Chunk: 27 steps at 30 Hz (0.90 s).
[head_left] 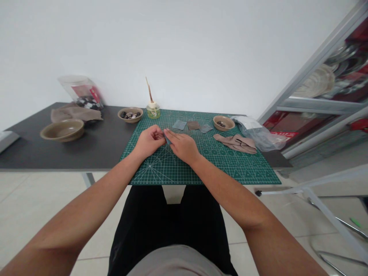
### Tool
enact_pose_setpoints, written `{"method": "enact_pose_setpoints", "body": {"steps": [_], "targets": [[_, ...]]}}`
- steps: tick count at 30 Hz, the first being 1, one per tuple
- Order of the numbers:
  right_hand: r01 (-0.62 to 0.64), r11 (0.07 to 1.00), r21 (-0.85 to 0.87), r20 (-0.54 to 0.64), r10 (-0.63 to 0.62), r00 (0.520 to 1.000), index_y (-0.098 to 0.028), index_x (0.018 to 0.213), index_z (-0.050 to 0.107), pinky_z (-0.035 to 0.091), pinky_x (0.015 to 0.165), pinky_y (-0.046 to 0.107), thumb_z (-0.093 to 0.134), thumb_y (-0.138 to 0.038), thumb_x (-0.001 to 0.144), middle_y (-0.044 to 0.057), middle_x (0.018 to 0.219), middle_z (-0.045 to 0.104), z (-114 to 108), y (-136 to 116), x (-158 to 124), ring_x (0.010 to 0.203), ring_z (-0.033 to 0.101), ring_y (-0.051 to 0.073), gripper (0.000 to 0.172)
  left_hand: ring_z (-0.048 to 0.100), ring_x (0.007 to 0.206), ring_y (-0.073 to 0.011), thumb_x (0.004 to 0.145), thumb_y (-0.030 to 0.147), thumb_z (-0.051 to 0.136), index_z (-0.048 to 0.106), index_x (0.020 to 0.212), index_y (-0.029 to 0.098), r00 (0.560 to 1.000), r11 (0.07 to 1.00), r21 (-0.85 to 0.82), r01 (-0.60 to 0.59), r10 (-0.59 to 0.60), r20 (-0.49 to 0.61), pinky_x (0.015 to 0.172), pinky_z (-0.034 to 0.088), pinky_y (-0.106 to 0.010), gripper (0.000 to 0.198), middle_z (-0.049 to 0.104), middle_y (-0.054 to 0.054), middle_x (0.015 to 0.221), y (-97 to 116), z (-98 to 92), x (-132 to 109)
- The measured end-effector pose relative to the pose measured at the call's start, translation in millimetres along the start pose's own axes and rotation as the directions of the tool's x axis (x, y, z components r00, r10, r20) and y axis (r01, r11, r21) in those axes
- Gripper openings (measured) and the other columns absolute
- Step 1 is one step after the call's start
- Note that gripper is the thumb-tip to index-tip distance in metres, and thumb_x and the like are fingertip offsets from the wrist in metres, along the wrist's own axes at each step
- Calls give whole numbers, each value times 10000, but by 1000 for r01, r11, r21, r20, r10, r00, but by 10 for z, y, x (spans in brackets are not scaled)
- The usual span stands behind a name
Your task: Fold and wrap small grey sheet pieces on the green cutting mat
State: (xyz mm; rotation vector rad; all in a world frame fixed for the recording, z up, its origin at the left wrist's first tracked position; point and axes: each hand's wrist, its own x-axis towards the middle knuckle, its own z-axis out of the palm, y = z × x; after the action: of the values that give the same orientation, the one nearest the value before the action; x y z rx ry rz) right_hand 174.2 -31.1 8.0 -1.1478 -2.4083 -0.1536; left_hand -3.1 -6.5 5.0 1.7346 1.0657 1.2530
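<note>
Both my hands meet over the middle of a green cutting mat (235,165). My left hand (149,141) is curled, fingertips pinched at a small grey-blue fabric piece (167,138). My right hand (182,145) presses its fingers together on the same piece from the right. Just beyond my hands lie three small fabric squares: a light blue one (179,124), a brown one (193,125) and a grey one (206,128).
A small bowl of buttons (223,123), a beige cloth (236,142) and a clear plastic bag (258,134) lie at the mat's right. A glass bottle with a stick (153,109), another button bowl (130,114), a large bowl (62,130) and a plastic jar (82,92) stand left. Metal shelving (324,103) is right.
</note>
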Motion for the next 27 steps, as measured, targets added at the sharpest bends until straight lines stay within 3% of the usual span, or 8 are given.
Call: {"method": "enact_pose_setpoints", "body": {"steps": [9, 17, 22, 27], "targets": [[-54, 998, 24, -25, 55, 998, -127, 1459, 437, 497, 985, 366, 427, -142, 939, 88, 1455, 516, 10, 32, -12, 1175, 626, 221, 521, 628, 576, -131, 682, 219, 703, 479, 743, 200, 1000, 990, -143, 1, 0, 1, 584, 485, -257, 232, 622, 40, 592, 9, 9, 6], [-28, 999, 37, -10, 29, 1000, -158, 1446, 464, 482, 1014, 365, 450, -142, 935, 98, 1450, 518, -9, -8, 3, 1222, 601, 213, 511, 568, 523, -105, 704, 166, 639, 559, 736, 189, 999, 1000, 9, -2, 2, 34, 535, 439, -234, 89, 615, 45, 564, 38, 2, -6], [-61, 998, 22, -18, 61, 998, -148, 1436, 476, 484, 1012, 362, 448, -135, 927, 85, 1455, 515, 2, 27, -2, 1216, 605, 216, 510, 626, 554, -132, 725, 233, 689, 489, 715, 203, 1000, 992, -124, 2, 1, 23, 568, 496, -265, 202, 649, 32, 585, 42, 0, 8], [-94, 996, -2, -40, 94, 995, -149, 1450, 456, 494, 991, 350, 439, -138, 930, 77, 1467, 501, 8, 35, -9, 1185, 623, 212, 520, 651, 579, -145, 726, 267, 711, 506, 735, 198, 999, 990, -144, -1, 7, 40, 573, 512, -274, 217, 675, 19, 621, 8, -1, 24]]}}
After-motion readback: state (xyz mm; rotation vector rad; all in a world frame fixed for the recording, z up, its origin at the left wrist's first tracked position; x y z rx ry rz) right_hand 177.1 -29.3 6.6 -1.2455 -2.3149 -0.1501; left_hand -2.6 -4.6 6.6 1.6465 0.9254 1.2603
